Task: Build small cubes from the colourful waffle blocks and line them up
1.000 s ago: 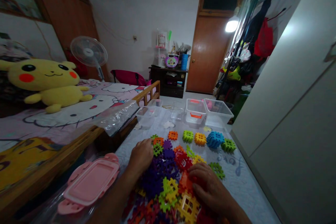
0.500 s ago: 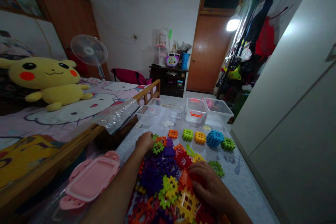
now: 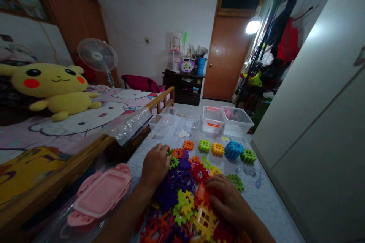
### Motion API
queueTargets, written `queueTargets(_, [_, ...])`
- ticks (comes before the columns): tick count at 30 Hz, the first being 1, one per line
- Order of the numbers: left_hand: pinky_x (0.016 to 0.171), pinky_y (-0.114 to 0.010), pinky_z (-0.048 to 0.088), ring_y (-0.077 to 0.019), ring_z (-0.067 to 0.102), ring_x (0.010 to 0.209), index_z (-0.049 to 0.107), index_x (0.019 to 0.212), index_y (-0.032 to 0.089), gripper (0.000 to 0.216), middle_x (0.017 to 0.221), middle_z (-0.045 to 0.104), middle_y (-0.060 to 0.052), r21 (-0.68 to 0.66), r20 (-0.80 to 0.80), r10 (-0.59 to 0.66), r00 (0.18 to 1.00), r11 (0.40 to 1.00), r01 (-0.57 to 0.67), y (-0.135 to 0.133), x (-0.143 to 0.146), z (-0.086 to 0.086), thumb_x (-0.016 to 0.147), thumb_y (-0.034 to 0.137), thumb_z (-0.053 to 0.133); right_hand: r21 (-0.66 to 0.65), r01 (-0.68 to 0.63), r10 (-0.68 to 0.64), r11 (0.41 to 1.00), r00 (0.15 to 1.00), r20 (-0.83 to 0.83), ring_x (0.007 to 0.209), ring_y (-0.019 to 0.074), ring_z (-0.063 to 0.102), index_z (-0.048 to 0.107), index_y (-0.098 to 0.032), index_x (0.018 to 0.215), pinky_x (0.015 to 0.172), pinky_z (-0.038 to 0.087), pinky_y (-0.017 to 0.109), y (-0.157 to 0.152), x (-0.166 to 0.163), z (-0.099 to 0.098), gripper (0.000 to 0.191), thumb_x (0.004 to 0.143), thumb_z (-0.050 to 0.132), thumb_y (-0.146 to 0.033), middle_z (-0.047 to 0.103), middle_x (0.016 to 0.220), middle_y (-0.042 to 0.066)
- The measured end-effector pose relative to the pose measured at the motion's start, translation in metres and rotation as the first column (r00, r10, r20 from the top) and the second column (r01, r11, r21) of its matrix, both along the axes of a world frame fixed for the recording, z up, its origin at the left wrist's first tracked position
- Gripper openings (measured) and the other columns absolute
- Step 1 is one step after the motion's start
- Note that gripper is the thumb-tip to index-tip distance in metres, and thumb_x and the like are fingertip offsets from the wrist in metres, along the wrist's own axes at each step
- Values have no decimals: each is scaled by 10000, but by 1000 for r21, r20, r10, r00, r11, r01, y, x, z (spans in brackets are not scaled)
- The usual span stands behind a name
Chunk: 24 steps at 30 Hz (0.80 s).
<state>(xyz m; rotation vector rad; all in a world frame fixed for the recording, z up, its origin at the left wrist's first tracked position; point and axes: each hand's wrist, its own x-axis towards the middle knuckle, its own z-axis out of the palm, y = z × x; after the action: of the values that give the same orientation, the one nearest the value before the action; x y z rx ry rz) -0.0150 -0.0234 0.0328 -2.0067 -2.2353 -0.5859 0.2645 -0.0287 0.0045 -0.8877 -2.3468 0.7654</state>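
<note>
- L hand [image 3: 155, 165]: palm down on far-left edge of block pile [image 3: 182, 197]. Fingers curl over purple blocks [image 3: 176, 182] & touch a green piece [image 3: 172, 162]. Can't tell if it grips anything.
- R hand [image 3: 225, 199]: palm down on near-right side of pile, fingers bent onto orange-red pieces [image 3: 203, 193]. Grip hidden, can't tell.
- Pile: mixed interlocking pieces heaped on cloth-covered bench [image 3: 262, 197], btw. the two hands. Yellow window piece [image 3: 203, 220] at pile's near edge, touching R hand.
- Beyond pile, apart from it, a row L to R: orange block [image 3: 188, 145], green block [image 3: 204, 146], yellow block [image 3: 217, 149], blue block [image 3: 234, 150], far green block [image 3: 248, 156].
- Flat green frame [image 3: 235, 182] just R of pile.
- Further beyond pile: clear bins [image 3: 236, 121], small clear tub [image 3: 159, 125].
- L of pile: pink lid [image 3: 99, 193]; past it, bed [image 3: 85, 121] w/ yellow plush [image 3: 51, 87].
</note>
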Motion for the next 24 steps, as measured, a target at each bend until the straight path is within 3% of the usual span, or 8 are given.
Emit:
queueTargets(4, [839, -316, 432, -233, 587, 946, 641, 918, 211, 152, 941, 604, -69, -141, 103, -102, 989, 983, 116, -6, 3, -6, 805, 276, 563, -17, -3, 4, 1000, 1000, 3, 1028, 232, 564, 648, -220, 980, 952, 427, 430, 0, 0, 1, 220, 795, 539, -173, 659, 1057, 71])
queueTargets(8, [862, -314, 437, -240, 595, 987, 635, 971, 218, 271, 1009, 619, -69, -217, 215, -97, 972, 965, 145, -4, -2, -10, 753, 378, 627, -19, -15, 15, 1000, 1000, -11, 1011, 230, 566, 644, -219, 981, 931, 434, 422, 0, 0, 2, 221, 795, 534, -175, 658, 1049, 68])
queueTargets(14, [987, -323, 402, -264, 544, 1202, 496, 1293, 160, 617, 1299, 585, -134, -307, 240, -63, 969, 942, 137, 7, -8, -16, 726, 362, 635, -34, 6, -6, 999, 1000, 25, 996, 228, 562, 638, -212, 951, 926, 432, 414, -1, -1, 1, 229, 766, 533, -126, 654, 1025, 67])
queueTargets(24, [914, -316, 434, -271, 606, 1103, 577, 1224, 154, 553, 1177, 667, -127, -366, 197, -30, 980, 925, 102, 12, -6, -19, 733, 409, 595, -28, -1, 1, 1000, 1000, 14, 1001, 223, 561, 638, -219, 979, 922, 431, 398, 0, 0, -1, 283, 738, 532, -114, 651, 1034, 59])
